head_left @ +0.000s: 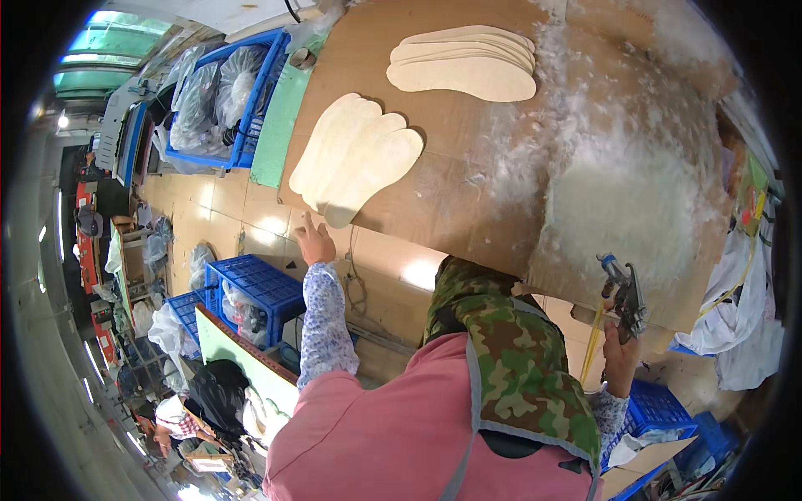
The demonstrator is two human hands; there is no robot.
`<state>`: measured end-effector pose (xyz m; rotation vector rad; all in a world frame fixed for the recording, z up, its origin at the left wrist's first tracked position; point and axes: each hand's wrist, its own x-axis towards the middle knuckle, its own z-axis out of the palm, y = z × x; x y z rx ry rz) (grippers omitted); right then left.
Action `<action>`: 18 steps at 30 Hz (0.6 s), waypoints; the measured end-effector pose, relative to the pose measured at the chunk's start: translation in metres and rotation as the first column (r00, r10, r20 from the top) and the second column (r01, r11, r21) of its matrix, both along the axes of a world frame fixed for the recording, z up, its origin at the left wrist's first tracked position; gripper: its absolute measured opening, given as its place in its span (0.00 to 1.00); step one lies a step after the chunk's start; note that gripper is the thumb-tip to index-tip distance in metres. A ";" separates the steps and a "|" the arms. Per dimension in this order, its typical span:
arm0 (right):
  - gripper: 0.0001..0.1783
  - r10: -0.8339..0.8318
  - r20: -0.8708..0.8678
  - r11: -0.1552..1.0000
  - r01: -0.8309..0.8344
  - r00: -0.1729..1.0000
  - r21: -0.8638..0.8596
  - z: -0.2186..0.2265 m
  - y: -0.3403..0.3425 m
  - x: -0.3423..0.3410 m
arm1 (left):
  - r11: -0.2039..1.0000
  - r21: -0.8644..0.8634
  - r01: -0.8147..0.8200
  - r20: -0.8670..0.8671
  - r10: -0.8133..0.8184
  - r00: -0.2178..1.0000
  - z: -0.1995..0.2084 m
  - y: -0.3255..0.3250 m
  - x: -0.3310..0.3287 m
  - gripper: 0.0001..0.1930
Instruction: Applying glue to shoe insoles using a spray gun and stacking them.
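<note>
Cream-coloured shoe insoles lie overlapped in a fan at the left edge of the brown cardboard-covered table. Just off their near end is my left hand, fingers apart and holding nothing; whether a fingertip touches an insole I cannot tell. A second group of insoles is stacked in a spread at the table's far side. On the right, my right hand grips a metal spray gun with a yellow hose hanging from it. The gun is over the near edge of a whitish, residue-coated patch.
A blue crate of plastic bags stands beyond the table's left side, by a green board. More blue crates sit on the floor at left, and another near my right arm. White cloth-like sheets hang at the right.
</note>
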<state>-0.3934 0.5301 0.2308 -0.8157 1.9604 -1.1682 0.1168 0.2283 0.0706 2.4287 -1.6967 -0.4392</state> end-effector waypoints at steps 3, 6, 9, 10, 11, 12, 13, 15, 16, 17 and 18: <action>0.16 -0.087 -0.016 0.990 0.088 0.996 0.112 0.000 0.010 0.001 | 0.933 -0.315 0.176 -0.031 -0.195 0.980 0.031 -0.026 -0.057 0.25; 0.16 -0.097 -0.068 0.986 0.105 0.993 0.130 0.009 0.008 0.006 | 0.794 -0.499 0.346 -0.171 -0.482 0.859 0.025 -0.093 -0.112 0.21; 0.17 -0.143 -0.078 0.977 0.153 0.987 0.151 0.014 0.011 0.013 | 0.680 -0.616 0.397 -0.136 -0.588 0.797 0.010 -0.173 -0.179 0.20; 0.17 -0.186 -0.055 0.967 0.193 0.981 0.165 0.017 0.012 0.017 | 0.663 -0.647 0.376 -0.104 -0.565 0.818 0.007 -0.194 -0.208 0.18; 0.18 -0.236 -0.032 0.955 0.237 0.971 0.178 0.019 0.014 0.020 | 0.658 -0.675 0.334 -0.093 -0.525 0.846 -0.006 -0.215 -0.230 0.18; 0.18 -0.288 -0.058 0.937 0.294 0.956 0.188 0.018 0.019 0.021 | 0.693 -0.592 0.412 -0.011 -0.518 0.855 -0.014 -0.230 -0.253 0.20; 0.18 -0.290 -0.068 0.940 0.298 0.955 0.165 0.012 0.023 0.022 | 0.718 -0.501 0.484 0.077 -0.519 0.851 -0.017 -0.246 -0.268 0.21; 0.17 -0.241 -0.139 0.958 0.258 0.960 0.121 0.008 0.026 0.018 | 0.641 -0.467 0.609 0.577 -0.301 0.759 -0.050 -0.295 -0.243 0.24; 0.17 -0.242 -0.221 0.950 0.277 0.945 0.144 0.006 0.026 0.018 | 0.683 -0.341 0.646 0.568 -0.398 0.720 -0.051 -0.301 -0.255 0.25; 0.16 -0.306 -0.251 0.922 0.352 0.918 0.163 0.004 0.022 0.022 | 0.778 -0.070 0.625 0.579 -0.478 0.661 -0.037 -0.284 -0.293 0.26; 0.15 -0.307 -0.229 0.934 0.339 0.924 0.115 0.008 0.018 0.019 | 0.769 0.001 0.639 0.606 -0.509 0.611 -0.034 -0.312 -0.246 0.26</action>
